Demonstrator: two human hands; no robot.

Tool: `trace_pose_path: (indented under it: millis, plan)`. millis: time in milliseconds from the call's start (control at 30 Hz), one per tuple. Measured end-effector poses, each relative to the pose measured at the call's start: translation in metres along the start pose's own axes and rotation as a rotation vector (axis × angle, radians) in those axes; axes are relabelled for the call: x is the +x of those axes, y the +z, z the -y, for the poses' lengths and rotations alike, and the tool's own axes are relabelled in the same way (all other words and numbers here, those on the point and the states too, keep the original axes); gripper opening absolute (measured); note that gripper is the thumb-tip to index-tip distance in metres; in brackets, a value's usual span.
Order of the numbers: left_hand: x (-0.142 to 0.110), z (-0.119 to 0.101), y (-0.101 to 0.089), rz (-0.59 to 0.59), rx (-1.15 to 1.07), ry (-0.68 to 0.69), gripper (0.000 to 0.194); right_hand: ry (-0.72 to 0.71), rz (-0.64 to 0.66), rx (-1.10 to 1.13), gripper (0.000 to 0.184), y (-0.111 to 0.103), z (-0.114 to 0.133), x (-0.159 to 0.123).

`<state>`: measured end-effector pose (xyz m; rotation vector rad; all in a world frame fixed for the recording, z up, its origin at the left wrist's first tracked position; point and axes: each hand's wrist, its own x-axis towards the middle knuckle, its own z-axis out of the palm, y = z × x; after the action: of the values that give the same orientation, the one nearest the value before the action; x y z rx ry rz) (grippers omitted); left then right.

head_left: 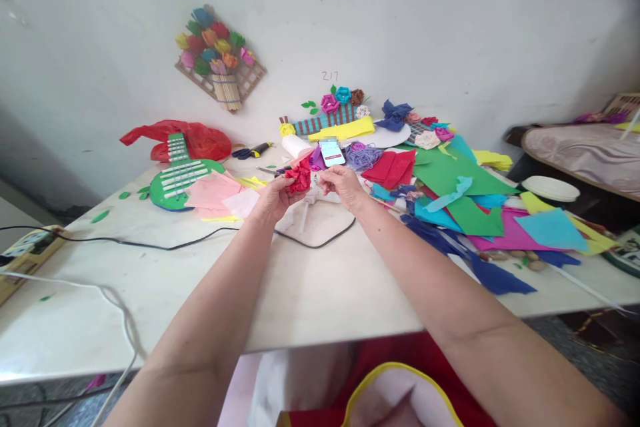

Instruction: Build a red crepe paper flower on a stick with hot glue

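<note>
A red crumpled paper flower [299, 177] is gripped in my left hand [278, 199], above the middle of the table. Just to its right, my right hand [345, 185] is closed in a pinch. Whatever lies between those fingertips is too small to make out. Below and between the hands is a white tool [306, 207], perhaps a glue gun, partly hidden by my right hand. Behind them a lit phone [332, 153] leans upright. A bundle of purple yarn [363, 157] lies beside it.
A green guitar-shaped craft [165, 188], a red plastic bag [207, 141] and pliers [251, 151] lie at the left. Coloured paper sheets [467, 170] cover the right side. A black cable [165, 247] crosses the table. A white cable [117, 303] hangs over the front-left edge.
</note>
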<state>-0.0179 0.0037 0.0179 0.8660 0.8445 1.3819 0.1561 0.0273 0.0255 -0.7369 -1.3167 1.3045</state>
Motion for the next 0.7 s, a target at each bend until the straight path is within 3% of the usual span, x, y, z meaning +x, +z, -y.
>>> trace_pose_path:
  millis: [167, 333, 500, 700]
  plan:
    - [0.001, 0.001, -0.001, 0.005, 0.031, 0.004, 0.02, -0.029, -0.037, -0.047, 0.023, 0.003, -0.001, 0.001]
    - [0.001, 0.0, 0.003, -0.044, 0.083, 0.08, 0.02, -0.08, -0.082, -0.205, 0.007, 0.007, 0.001, 0.0]
    - [0.0, 0.001, 0.007, -0.117, 0.163, 0.154, 0.023, -0.257, -0.144, -0.382, 0.007, 0.005, -0.001, 0.0]
    - [-0.001, 0.001, 0.011, -0.122, 0.266, 0.186, 0.022, -0.442, -0.111, -0.592, 0.013, 0.002, -0.003, -0.001]
